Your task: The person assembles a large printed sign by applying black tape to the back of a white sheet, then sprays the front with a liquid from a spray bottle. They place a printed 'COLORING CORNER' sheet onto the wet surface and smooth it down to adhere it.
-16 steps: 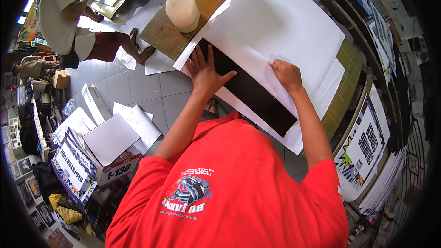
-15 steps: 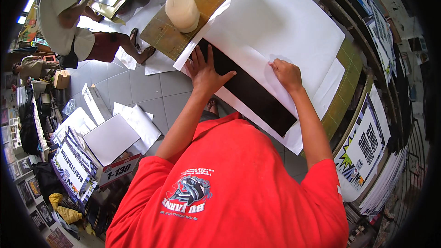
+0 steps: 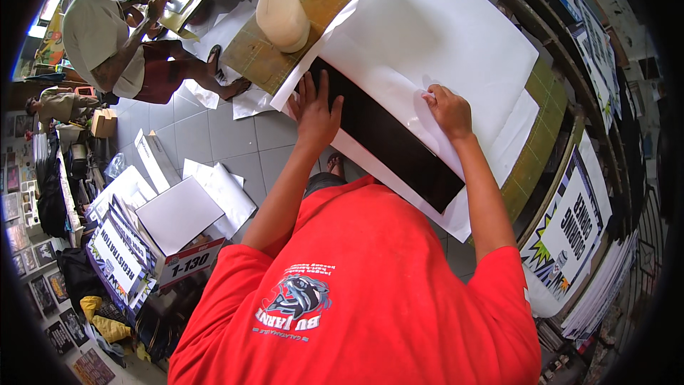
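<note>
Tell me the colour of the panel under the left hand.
Black panel, under the left hand; head view.

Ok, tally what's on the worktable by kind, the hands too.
Hands: 2, left hand and right hand
Black panel: 1
Large white sheet: 1
Spray bottle: 1
Total: 5

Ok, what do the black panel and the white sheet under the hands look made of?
Black panel: rigid, glossy, probably plastic or acrylic; it lies flat and shines faintly. White sheet: thin matte paper or backing film; it creases and lifts at the right hand.
</note>
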`<state>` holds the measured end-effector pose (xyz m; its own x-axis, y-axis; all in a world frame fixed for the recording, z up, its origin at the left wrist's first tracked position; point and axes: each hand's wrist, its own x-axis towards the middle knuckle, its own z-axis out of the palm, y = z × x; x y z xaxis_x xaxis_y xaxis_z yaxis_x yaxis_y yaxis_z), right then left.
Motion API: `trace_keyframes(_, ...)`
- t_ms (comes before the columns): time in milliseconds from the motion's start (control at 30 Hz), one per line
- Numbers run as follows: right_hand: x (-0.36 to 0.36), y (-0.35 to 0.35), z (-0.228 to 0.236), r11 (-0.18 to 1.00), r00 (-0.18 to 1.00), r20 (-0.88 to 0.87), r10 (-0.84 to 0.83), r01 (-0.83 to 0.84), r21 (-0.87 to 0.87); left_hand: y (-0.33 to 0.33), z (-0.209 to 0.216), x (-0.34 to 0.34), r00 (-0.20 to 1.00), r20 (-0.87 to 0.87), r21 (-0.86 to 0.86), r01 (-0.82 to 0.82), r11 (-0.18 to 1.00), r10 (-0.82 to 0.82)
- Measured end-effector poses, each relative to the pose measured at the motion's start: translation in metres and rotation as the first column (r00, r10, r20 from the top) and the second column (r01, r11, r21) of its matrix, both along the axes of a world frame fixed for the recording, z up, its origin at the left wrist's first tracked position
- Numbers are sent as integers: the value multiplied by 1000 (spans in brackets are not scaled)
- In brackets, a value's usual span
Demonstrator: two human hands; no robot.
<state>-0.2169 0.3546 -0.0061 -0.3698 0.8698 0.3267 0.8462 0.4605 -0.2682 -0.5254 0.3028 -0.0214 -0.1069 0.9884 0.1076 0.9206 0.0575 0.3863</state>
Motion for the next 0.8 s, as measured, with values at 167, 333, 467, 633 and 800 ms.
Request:
trace_keyframes(167, 2, 1, -2, 999, 999, -1, 35, -35, 31, 2, 6, -10, 985, 171, 198, -70, 978, 36)
trace_keyframes(333, 9, -2, 0, 998, 999, 6, 36, -36, 47, 8, 26, -18, 997, 77, 137, -27, 990, 16)
trace_keyframes(467, 16, -5, 2, 999, 998, 50, 30, -31, 15, 17, 27, -16, 994, -23, 218, 105, 970, -103)
trace_keyframes(633, 11, -3, 8, 999, 1000, -30, 4, -5, -32, 37, 29, 1, 897, -94, 150, 441, 885, -431)
trace_keyframes(800, 35, -3, 17, 945, 857, -399, -326, 290, -150, 48, 15, 4, 857, -128, 69, 509, 858, -498)
